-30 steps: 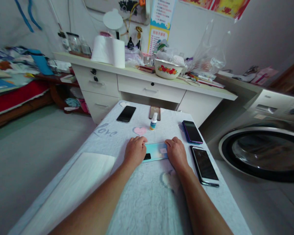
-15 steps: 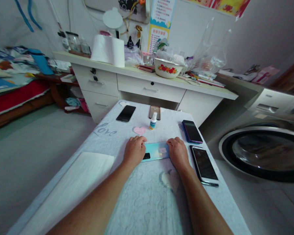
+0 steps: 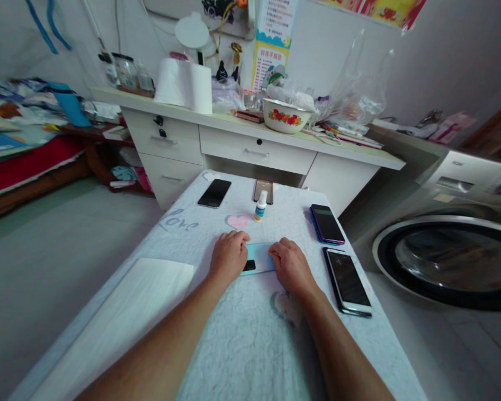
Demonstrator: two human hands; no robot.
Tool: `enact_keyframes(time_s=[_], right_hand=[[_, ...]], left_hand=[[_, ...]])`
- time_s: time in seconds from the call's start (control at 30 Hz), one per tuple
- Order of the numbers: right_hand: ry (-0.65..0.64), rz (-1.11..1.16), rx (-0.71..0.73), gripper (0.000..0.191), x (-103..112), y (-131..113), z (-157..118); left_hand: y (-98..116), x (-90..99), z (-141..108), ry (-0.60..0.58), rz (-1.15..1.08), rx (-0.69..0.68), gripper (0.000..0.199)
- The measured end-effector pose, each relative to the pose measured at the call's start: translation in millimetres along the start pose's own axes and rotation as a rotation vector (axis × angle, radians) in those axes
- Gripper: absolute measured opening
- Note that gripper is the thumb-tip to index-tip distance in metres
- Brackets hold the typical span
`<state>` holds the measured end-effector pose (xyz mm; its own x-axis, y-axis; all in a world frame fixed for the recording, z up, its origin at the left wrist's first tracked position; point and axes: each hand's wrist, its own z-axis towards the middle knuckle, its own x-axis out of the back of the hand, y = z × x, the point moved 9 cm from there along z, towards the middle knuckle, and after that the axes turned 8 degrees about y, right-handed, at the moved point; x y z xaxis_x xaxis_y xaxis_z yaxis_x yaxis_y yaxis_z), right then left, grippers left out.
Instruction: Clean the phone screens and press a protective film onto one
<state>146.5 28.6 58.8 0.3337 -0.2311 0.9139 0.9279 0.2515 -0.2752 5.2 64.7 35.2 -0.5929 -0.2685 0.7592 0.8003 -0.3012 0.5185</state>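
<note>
A light blue phone (image 3: 259,266) lies face down and crosswise on the cloth-covered table, its black camera block towards the left end. My left hand (image 3: 230,255) is closed round that left end and holds it. Over the right part of the phone's back is my right hand (image 3: 291,265), fingers pinched together against the surface. Whatever small thing may be in that pinch is hidden. Just beyond the phone stands a small white spray bottle (image 3: 260,208) with a blue and yellow label.
At the far left lies a black phone (image 3: 215,193), and a brown-edged phone case (image 3: 263,191) is behind the bottle. Along the right edge are a purple-edged phone (image 3: 327,224) and a white-framed phone (image 3: 349,282). Pale sheets (image 3: 125,312) cover the near left.
My right hand has slid left from the phone's right end onto its back, covering the small pale square seen there before. My left hand stays in place.
</note>
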Motion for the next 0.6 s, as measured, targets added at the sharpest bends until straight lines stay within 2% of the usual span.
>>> enact_keyframes(time_s=[0.17,0.43,0.6], right_hand=[[-0.038,0.060,0.056,0.020,-0.2,-8.9,-0.9],[0.050,-0.016,-0.052,0.021,1.0,2.6,3.7],[0.019,0.045,0.022,0.022,-2.8,-11.2,3.3]], left_hand=[[0.2,0.0,-0.2,-0.004,-0.002,-0.004,0.024],[1.8,2.5,-0.2,0.001,-0.004,0.003,0.024],[1.1,2.7,-0.2,-0.003,-0.003,0.014,0.024]])
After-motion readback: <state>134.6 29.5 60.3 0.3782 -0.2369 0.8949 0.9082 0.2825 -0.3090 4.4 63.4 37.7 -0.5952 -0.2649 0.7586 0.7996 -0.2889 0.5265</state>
